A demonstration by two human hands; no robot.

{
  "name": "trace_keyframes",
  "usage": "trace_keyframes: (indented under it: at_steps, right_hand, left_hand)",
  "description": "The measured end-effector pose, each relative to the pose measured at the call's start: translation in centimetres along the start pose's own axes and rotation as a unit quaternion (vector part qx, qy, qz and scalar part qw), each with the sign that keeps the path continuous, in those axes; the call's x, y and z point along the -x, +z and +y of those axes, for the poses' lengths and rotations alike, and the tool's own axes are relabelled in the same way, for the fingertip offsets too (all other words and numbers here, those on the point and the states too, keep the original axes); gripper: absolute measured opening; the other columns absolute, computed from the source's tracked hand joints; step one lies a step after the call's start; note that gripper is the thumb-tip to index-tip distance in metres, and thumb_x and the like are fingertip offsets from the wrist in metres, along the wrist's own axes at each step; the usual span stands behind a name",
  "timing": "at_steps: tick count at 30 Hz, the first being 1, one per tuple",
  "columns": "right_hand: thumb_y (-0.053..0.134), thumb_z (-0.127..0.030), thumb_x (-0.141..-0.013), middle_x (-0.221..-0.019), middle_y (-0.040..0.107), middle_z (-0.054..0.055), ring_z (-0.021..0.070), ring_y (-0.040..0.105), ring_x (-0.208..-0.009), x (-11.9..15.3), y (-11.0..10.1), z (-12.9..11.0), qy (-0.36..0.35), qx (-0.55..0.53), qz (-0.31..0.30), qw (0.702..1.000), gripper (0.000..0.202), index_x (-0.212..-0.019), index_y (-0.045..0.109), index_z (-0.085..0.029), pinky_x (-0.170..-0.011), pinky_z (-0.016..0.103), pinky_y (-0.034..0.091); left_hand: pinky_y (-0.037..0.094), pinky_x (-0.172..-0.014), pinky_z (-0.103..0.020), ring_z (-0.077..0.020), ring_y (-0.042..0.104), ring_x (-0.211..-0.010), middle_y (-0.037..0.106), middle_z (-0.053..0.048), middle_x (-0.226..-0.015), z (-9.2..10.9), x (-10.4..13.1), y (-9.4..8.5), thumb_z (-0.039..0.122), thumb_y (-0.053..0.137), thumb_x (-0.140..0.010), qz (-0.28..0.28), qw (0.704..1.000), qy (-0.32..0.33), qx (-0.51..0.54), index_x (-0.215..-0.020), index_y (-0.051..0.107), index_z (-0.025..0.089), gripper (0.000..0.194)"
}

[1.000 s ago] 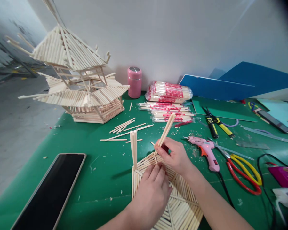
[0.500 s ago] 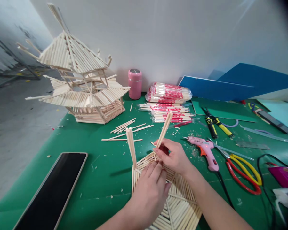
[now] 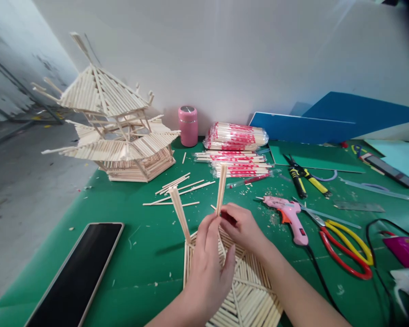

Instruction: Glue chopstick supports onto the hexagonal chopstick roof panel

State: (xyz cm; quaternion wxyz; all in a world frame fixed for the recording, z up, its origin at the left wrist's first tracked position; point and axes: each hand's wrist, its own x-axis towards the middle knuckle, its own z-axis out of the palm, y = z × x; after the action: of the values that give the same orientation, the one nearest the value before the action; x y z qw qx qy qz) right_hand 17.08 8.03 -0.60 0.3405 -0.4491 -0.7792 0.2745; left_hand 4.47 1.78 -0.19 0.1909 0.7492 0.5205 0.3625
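Observation:
A flat base of pale wooden sticks (image 3: pixel 255 295), laid in angled sections, lies in front of me on the green tabletop. At its far corner stands a bundle of chopsticks (image 3: pixel 221 188), nearly upright. My right hand (image 3: pixel 243 227) pinches this bundle low down, its fingertips partly hidden. The fingers of my left hand (image 3: pixel 209 268) are stretched out with their tips against the bundle's lower part, and the thumb is apart. A second stick bundle (image 3: pixel 180 213) stands on the left corner, leaning outward, with no hand on it.
A stick pagoda (image 3: pixel 122 141) stands back left. Loose sticks (image 3: pixel 177 188), wrapped chopstick packs (image 3: pixel 236 136) and a pink flask (image 3: pixel 188 127) lie behind. At right are a pink glue gun (image 3: pixel 289 213), red-yellow pliers (image 3: pixel 344 245) and yellow-black pliers (image 3: pixel 305 177). A phone (image 3: pixel 75 272) lies left.
The far bundle, leaning right before, now stands nearly upright. My left hand has moved from the base up to the bundle, while my right hand keeps its pinch. The view has shifted slightly.

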Motion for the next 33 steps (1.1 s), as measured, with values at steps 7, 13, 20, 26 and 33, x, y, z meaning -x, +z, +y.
trace_keyframes:
  at_steps: [7, 13, 20, 26, 33]
  right_hand:
    - [0.047, -0.021, -0.081, -0.072, 0.051, 0.002, 0.0139, 0.048, -0.067, 0.3, 0.2, 0.6, -0.009, -0.014, 0.004, 1.000, 0.009, -0.083, 0.056, -0.018, -0.061, 0.024, 0.040]
    - [0.045, -0.018, -0.081, -0.075, 0.054, 0.003, 0.0151, 0.050, -0.070, 0.4, 0.3, 0.9, -0.016, -0.020, 0.009, 1.000, 0.014, -0.087, 0.057, -0.018, -0.064, 0.026, 0.042]
    - [0.044, -0.020, -0.081, -0.078, 0.057, 0.004, 0.0157, 0.052, -0.072, 0.6, 0.3, 0.9, -0.013, -0.019, 0.014, 1.000, 0.014, -0.086, 0.058, -0.019, -0.066, 0.028, 0.043]
    - [0.045, -0.020, -0.081, -0.080, 0.058, 0.004, 0.0158, 0.053, -0.073, 0.7, 0.4, 1.0, -0.009, -0.016, 0.012, 1.000, 0.014, -0.086, 0.057, -0.019, -0.066, 0.027, 0.043]
    - [0.046, -0.018, -0.080, -0.077, 0.057, 0.004, 0.0155, 0.052, -0.071, 0.8, 0.4, 1.0, -0.005, -0.013, 0.010, 1.000, 0.014, -0.087, 0.058, -0.019, -0.064, 0.026, 0.043]
  left_hand:
    - [0.038, -0.092, -0.046, -0.0254, 0.037, -0.117, 0.038, -0.020, -0.124, -0.5, -2.3, 1.2, 0.014, 0.037, -0.083, 0.028, 0.991, -0.103, 0.077, -0.121, 0.030, 0.010, 0.039]
    - [0.042, -0.085, -0.039, -0.0186, 0.053, -0.095, 0.057, -0.009, -0.100, -1.0, -3.9, 1.7, 0.012, 0.039, -0.082, 0.024, 0.985, -0.097, 0.139, -0.099, 0.051, 0.015, 0.020]
    - [0.045, -0.077, -0.034, -0.0165, 0.057, -0.087, 0.060, -0.006, -0.094, -1.4, -3.9, 1.9, 0.013, 0.040, -0.083, 0.021, 0.986, -0.076, 0.149, -0.098, 0.054, 0.018, 0.021]
    - [0.045, -0.078, -0.033, -0.0155, 0.056, -0.087, 0.060, -0.006, -0.097, -1.4, -3.8, 2.0, 0.012, 0.039, -0.084, 0.017, 0.985, -0.071, 0.154, -0.103, 0.053, 0.019, 0.025]
    - [0.045, -0.083, -0.039, -0.0182, 0.055, -0.094, 0.057, -0.009, -0.104, -1.2, -3.5, 1.9, 0.013, 0.037, -0.084, 0.007, 0.988, -0.075, 0.134, -0.107, 0.049, 0.018, 0.026]
